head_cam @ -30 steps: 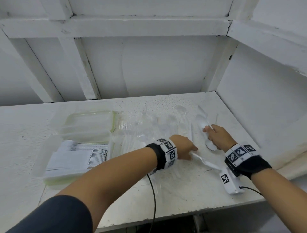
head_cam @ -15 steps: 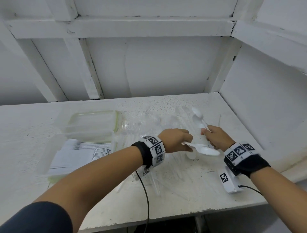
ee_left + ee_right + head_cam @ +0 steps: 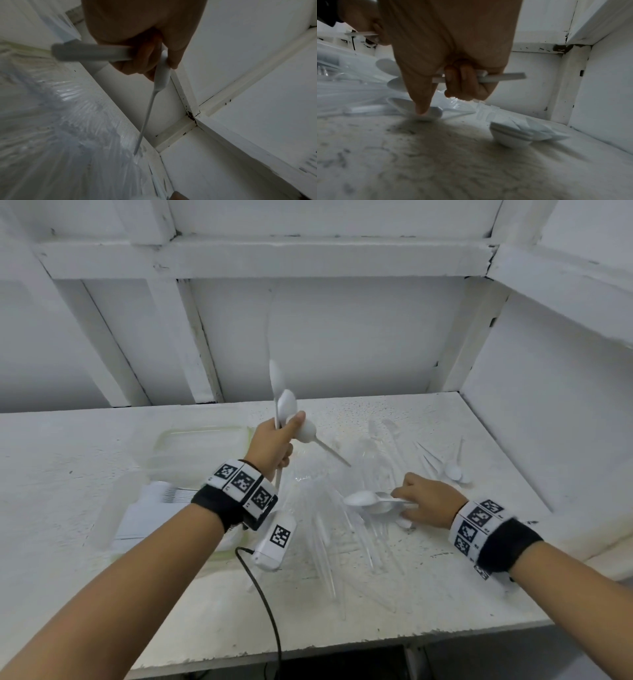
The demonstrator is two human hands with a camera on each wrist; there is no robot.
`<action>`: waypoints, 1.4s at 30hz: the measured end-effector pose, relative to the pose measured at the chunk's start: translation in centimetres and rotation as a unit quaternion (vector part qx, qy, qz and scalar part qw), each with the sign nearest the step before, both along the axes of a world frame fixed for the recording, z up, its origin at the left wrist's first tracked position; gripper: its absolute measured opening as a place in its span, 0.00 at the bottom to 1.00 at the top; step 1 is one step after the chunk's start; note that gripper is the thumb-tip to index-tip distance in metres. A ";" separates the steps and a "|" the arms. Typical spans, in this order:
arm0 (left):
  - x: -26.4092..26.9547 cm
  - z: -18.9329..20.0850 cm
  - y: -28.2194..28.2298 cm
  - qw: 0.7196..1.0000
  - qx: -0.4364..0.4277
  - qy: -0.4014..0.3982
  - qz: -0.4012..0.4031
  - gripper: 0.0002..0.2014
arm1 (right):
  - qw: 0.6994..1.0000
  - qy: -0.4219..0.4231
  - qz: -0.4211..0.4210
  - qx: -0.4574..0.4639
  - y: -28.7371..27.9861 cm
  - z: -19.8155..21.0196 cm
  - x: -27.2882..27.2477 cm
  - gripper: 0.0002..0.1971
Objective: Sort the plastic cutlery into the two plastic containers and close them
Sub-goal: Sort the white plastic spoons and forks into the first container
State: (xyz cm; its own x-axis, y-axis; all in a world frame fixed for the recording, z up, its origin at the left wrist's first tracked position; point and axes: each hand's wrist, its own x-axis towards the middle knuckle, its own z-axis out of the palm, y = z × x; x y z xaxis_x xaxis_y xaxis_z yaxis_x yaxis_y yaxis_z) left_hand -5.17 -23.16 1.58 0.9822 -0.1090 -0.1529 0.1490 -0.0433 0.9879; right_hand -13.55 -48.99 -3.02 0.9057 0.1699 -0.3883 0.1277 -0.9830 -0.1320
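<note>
My left hand (image 3: 282, 436) is raised above the table and grips a loose bunch of white plastic spoons (image 3: 286, 405) that stick out at different angles. The left wrist view shows my fingers (image 3: 147, 63) curled round the white spoons (image 3: 160, 75). My right hand (image 3: 416, 501) is low over the table and holds two white spoons (image 3: 364, 499) by their handles. In the right wrist view, my index fingertip (image 3: 422, 109) touches another spoon (image 3: 435, 111) lying on the table. Two clear containers stand at left: the far container (image 3: 202, 440) and the near container (image 3: 144, 515), which holds white cutlery.
A pile of clear plastic cutlery (image 3: 335, 529) lies across the table's middle. More white spoons (image 3: 454, 471) lie at the right, seen stacked in the right wrist view (image 3: 510, 135). White walls close in the back and right. The table's front edge (image 3: 342, 645) is near.
My left hand has lifted up and to the left with its spoons, away from my right hand. My right hand has dropped back towards the near side of the table, still holding spoons.
</note>
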 end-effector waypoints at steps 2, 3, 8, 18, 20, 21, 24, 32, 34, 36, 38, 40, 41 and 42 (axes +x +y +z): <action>-0.2 -0.4 0.4 1.000 0.009 0.004 0.003 0.13 | 1.000 -0.008 -0.016 0.000 0.1 -0.6 0.0 0.09; -0.4 -0.6 0.5 1.000 0.013 0.006 0.000 0.13 | 1.000 -0.007 -0.025 0.006 0.1 -0.9 0.0 0.09; -1.3 -1.0 0.8 1.000 0.024 0.014 -0.011 0.13 | 0.999 0.009 -0.042 0.016 -0.1 -1.1 0.0 0.16; -1.9 -0.1 1.1 1.000 0.018 0.007 0.022 0.10 | 0.989 -0.090 -0.072 0.092 0.2 -0.7 -0.3 0.12; -2.0 0.2 1.3 0.999 0.022 0.002 0.029 0.10 | 0.980 -0.143 -0.064 0.119 1.2 0.5 -0.3 0.10; -2.1 0.4 1.3 0.999 0.025 -0.002 0.032 0.10 | 0.974 -0.174 -0.056 0.133 1.7 1.2 -0.4 0.08; -2.5 0.8 1.5 0.999 0.027 -0.014 0.033 0.10 | 0.953 -0.253 -0.059 0.158 3.8 3.6 -0.5 0.18; -4.6 1.3 1.4 0.999 0.031 -0.023 -0.021 0.12 | 0.892 -0.295 -0.056 0.337 9.4 6.3 0.4 0.12; -5.0 1.4 1.5 0.999 0.021 -0.006 -0.038 0.11 | 0.897 -0.234 -0.074 0.368 10.3 6.0 0.6 0.12; -5.2 1.4 1.8 0.999 0.003 0.010 -0.051 0.12 | 0.899 -0.186 -0.089 0.386 10.9 5.8 0.4 0.12; -5.5 1.3 2.1 0.998 -0.015 0.025 -0.058 0.11 | 0.897 -0.161 -0.093 0.402 11.4 5.6 0.4 0.10; -5.8 1.2 2.3 0.997 -0.026 0.037 -0.064 0.10 | 0.892 -0.139 -0.095 0.420 11.8 5.4 0.3 0.08; -5.9 1.2 2.4 0.996 -0.031 0.043 -0.067 0.11 | 0.889 -0.127 -0.100 0.428 11.9 5.4 0.2 0.08; -6.1 1.2 2.5 0.996 -0.035 0.047 -0.071 0.13 | 0.887 -0.115 -0.105 0.435 12.1 5.4 0.1 0.09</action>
